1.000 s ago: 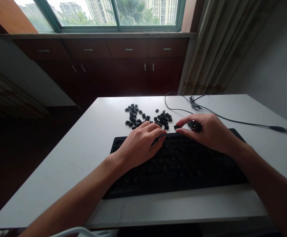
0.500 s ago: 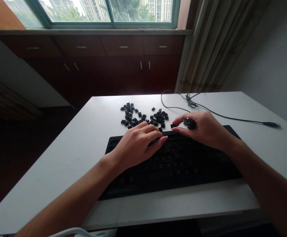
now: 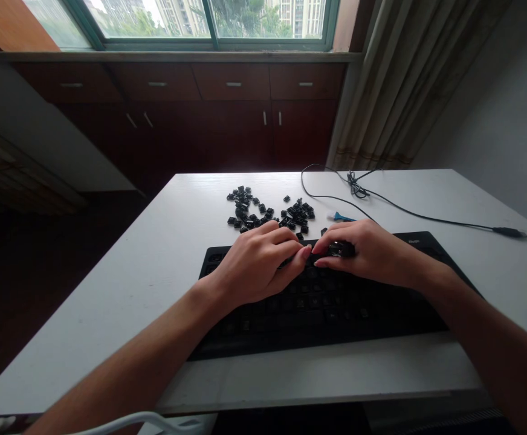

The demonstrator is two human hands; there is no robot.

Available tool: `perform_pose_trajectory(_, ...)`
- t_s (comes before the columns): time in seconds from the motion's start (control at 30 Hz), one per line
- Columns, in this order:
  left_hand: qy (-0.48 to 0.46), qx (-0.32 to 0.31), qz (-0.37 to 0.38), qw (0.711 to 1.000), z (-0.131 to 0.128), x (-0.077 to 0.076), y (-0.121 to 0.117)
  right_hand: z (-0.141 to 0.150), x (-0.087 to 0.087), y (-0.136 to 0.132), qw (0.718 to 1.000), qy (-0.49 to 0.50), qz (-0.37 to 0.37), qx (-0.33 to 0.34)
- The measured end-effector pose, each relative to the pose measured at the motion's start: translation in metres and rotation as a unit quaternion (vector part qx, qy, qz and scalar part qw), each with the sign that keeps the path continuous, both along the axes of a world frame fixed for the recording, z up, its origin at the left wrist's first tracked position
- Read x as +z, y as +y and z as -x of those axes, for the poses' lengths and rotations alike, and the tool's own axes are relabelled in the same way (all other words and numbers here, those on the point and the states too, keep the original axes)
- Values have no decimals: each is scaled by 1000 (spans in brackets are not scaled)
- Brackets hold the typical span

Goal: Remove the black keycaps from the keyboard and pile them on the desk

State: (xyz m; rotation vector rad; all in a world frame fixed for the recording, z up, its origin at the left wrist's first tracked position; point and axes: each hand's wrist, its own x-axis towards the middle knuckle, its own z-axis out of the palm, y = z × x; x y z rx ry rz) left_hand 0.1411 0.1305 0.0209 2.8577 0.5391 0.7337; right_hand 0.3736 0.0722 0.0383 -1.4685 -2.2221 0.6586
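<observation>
A black keyboard (image 3: 336, 314) lies on the white table (image 3: 164, 284). My left hand (image 3: 257, 266) rests on the keyboard's upper rows with its fingers curled in. Its fingertips meet those of my right hand (image 3: 363, 254). My right hand is closed round a small dark round tool (image 3: 340, 248) and presses down at the keyboard's top row. What lies under the touching fingertips is hidden. Just beyond my hands is a pile of several loose black keycaps (image 3: 268, 211), and a single keycap (image 3: 323, 231) lies by the keyboard's far edge.
A small blue tool (image 3: 342, 216) lies on the table behind my right hand. The keyboard's black cable (image 3: 404, 208) loops across the far right to its plug (image 3: 508, 231). Dark wooden cabinets, a window and a curtain stand beyond the table.
My right hand has come back from the keycap pile to the keyboard's top row, meeting my left fingertips. The keycap it pinched now lies on the table. The blue tool has come into view.
</observation>
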Motion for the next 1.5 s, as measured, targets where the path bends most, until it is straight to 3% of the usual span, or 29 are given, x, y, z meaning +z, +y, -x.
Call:
perform_pose_trajectory(1.03,10,-4,-27,1000,1,-2,1,-3,0,2,999,4,34,12)
perform_pose_trajectory(1.23,9,3,-25,1000,1,-4,2,-3,6,0,999,19,48,8)
perform_pose_trajectory(1.3,7,7,-11,1000,2,-2,2,-3,11,-2,998,51,39,-15)
perform_pose_trajectory(1.37,-17,17,53,998,2,0,4,0,16,-5,985,158,17,-59)
perform_pose_trajectory(1.5,-96,64,212,971,5,0,14,20,17,-5,905,413,-32,-100)
